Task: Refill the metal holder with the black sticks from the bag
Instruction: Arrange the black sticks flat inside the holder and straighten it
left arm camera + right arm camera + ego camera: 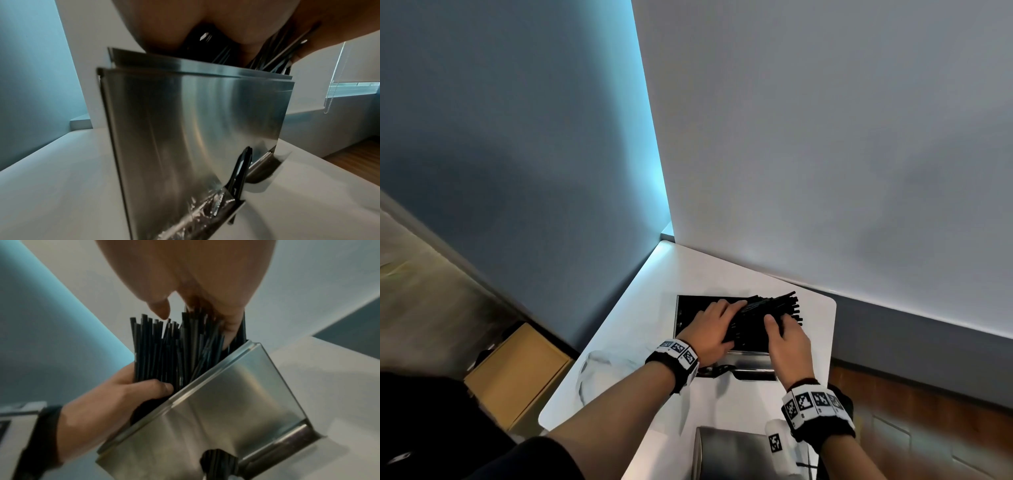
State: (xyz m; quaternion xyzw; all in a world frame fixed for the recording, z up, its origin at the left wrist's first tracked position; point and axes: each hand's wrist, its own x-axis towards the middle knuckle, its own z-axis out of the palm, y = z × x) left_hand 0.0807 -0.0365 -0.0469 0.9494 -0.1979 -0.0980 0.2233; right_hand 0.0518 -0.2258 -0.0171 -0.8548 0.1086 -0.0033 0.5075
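Both hands are curled round the black sticks (763, 315): left hand (710, 330) lower left, right hand (789, 337) lower right; the bundle is slanted toward upper right over the metal holder (683, 317), right end overhanging.

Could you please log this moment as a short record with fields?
holder: metal holder open at the top, on the white table
sticks: black sticks partly inside, ends jutting out unevenly
left hand: left hand grips the bundle's side
right hand: right hand on the sticks' other side
bag: clear bag, left of the holder
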